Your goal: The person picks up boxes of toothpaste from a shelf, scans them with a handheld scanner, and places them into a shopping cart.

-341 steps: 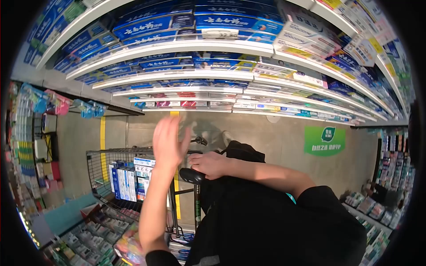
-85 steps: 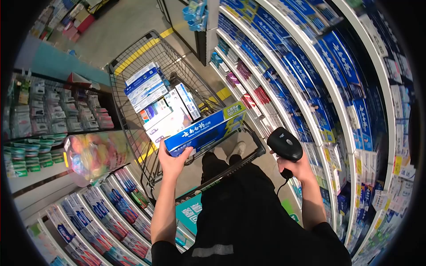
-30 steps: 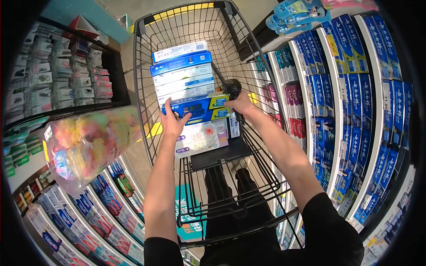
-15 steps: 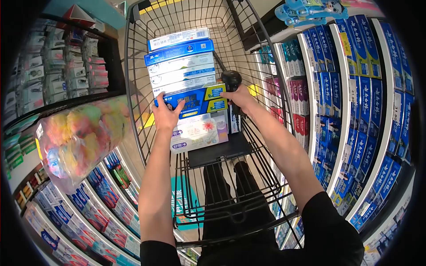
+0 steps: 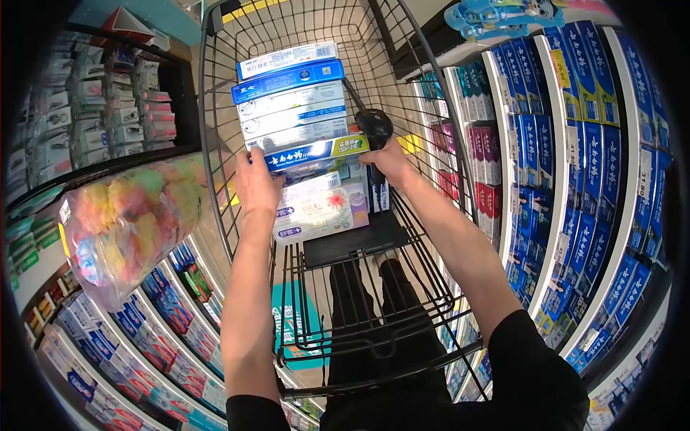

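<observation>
My left hand (image 5: 259,181) and my right hand (image 5: 389,164) grip opposite ends of a blue and yellow-green box (image 5: 313,154), its narrow side facing up. It sits in the row of boxes inside the black wire cart (image 5: 218,136). Just beyond it stand white boxes (image 5: 293,115), a blue box (image 5: 287,80) and a white-topped box (image 5: 289,60). On the near side, white boxes with a pink flower print (image 5: 321,208) lie by the black seat flap (image 5: 357,241). A black rounded object (image 5: 374,128) is beside my right hand.
Shelves of blue boxes (image 5: 582,215) line the right side. At left are hanging small packs (image 5: 108,108), a clear bag of colourful round items (image 5: 133,215) and lower shelves of packaged goods (image 5: 136,337). The cart handle (image 5: 381,375) crosses below my forearms.
The blue and yellow-green box has tipped from showing its broad face to showing its narrow side. My left hand has shifted slightly left, its fingers now at the box's end.
</observation>
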Available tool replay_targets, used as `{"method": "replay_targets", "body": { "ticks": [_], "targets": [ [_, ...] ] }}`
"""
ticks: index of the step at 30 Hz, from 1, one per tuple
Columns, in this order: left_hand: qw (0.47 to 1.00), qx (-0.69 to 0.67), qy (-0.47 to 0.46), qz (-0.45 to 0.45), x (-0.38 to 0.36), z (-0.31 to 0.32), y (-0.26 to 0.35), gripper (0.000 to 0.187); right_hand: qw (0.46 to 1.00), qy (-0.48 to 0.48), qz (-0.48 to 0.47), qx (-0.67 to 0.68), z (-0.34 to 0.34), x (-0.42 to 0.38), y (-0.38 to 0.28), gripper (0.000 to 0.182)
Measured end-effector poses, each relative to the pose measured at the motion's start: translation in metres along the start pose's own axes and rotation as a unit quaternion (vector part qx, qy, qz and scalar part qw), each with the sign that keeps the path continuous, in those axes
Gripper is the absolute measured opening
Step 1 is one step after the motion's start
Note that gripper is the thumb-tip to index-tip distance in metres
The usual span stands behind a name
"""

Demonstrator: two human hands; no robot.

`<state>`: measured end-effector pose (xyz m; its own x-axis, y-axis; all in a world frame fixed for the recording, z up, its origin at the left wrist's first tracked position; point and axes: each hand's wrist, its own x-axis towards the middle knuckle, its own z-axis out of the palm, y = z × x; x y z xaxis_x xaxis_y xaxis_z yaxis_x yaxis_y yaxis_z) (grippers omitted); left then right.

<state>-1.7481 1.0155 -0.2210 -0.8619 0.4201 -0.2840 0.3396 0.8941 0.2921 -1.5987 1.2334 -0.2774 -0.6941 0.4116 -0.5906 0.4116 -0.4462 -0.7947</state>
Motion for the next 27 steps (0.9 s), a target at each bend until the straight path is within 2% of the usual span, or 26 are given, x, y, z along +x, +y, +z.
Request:
{"method": "replay_targets", "body": {
  "ticks": [2, 5, 7, 11, 16, 18, 19, 22, 23, 26, 27],
  "targets": [
    [0.995, 0.085, -0.003, 0.046, 0.002, -0.004, 0.002, 0.058, 0.998, -0.021, -0.040, -0.035, -0.001, 0.008, 0.011, 0.044],
    [0.980, 0.182, -0.018, 0.075, -0.003, 0.012, -0.006, 0.040, 0.985, 0.028, -0.059, -0.159, 0.001, 0.012, 0.029, 0.046],
    [0.969, 0.228, -0.023, 0.090, -0.006, 0.012, -0.005, 0.027, 0.989, 0.008, -0.087, -0.121, 0.007, 0.006, 0.028, 0.049],
    [0.953, 0.278, -0.032, 0.114, -0.011, 0.023, -0.009, 0.031, 0.977, 0.025, -0.116, -0.179, 0.004, -0.009, 0.030, 0.051],
    [0.954, 0.265, -0.058, 0.127, -0.024, 0.030, -0.011, 0.036, 0.961, 0.067, -0.095, -0.253, 0.000, -0.046, -0.029, 0.054],
    [0.958, 0.249, -0.042, 0.136, -0.026, 0.033, -0.012, 0.047, 0.958, 0.078, -0.073, -0.268, -0.005, -0.058, -0.052, 0.056],
    [0.960, 0.241, -0.032, 0.142, -0.027, 0.033, -0.011, 0.054, 0.963, 0.068, -0.130, -0.226, -0.008, -0.062, -0.056, 0.049],
    [0.970, 0.203, -0.052, 0.121, -0.037, 0.017, -0.001, 0.055, 0.992, 0.030, -0.024, -0.120, -0.020, -0.089, -0.086, 0.038],
    [0.974, 0.181, -0.056, 0.127, -0.044, 0.008, 0.001, 0.056, 0.994, 0.023, -0.008, -0.110, -0.025, -0.103, -0.097, 0.025],
    [0.981, 0.067, -0.011, 0.182, -0.078, -0.027, 0.011, 0.057, 0.994, 0.049, 0.036, -0.096, -0.018, -0.179, -0.157, 0.022],
    [0.981, 0.030, -0.025, 0.188, -0.096, -0.044, 0.017, 0.050, 0.992, 0.018, 0.046, -0.117, -0.024, -0.206, -0.169, 0.021]
  ]
}}
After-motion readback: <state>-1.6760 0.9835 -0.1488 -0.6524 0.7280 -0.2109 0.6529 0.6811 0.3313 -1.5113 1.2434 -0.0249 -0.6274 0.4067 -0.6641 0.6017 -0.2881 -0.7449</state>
